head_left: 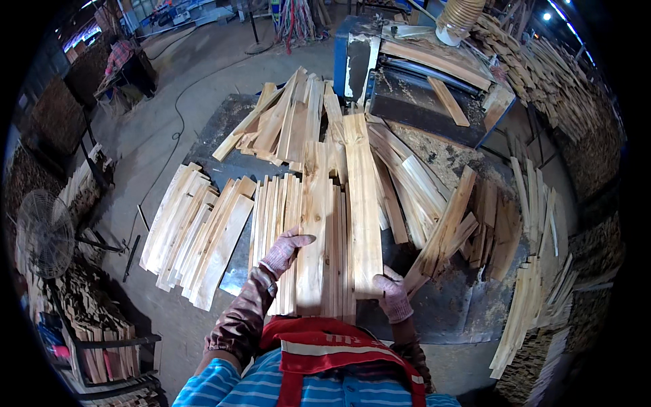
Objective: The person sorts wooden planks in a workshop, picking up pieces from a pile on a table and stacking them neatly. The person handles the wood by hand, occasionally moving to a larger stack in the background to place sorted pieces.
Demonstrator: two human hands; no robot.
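Observation:
My gloved left hand (287,251) is closed round the left edge of a light wooden board (314,217), its thumb lying on the face. In my gloved right hand (394,296) is the lower right corner of a second, wider wooden board (364,210); some of those fingers are hidden. Both boards point away from me, side by side with a gap between them. Beneath and between them, a row of narrow wooden slats (274,210) stands packed close together on the dark table (468,308).
Fanned boards (203,230) lie at the table's left, and a loose heap (288,119) at its far side. More planks (444,224) are piled right. A planer-like machine (427,88) with sawdust stands beyond. A fan (46,234) is far left; another person (121,57) is in the background.

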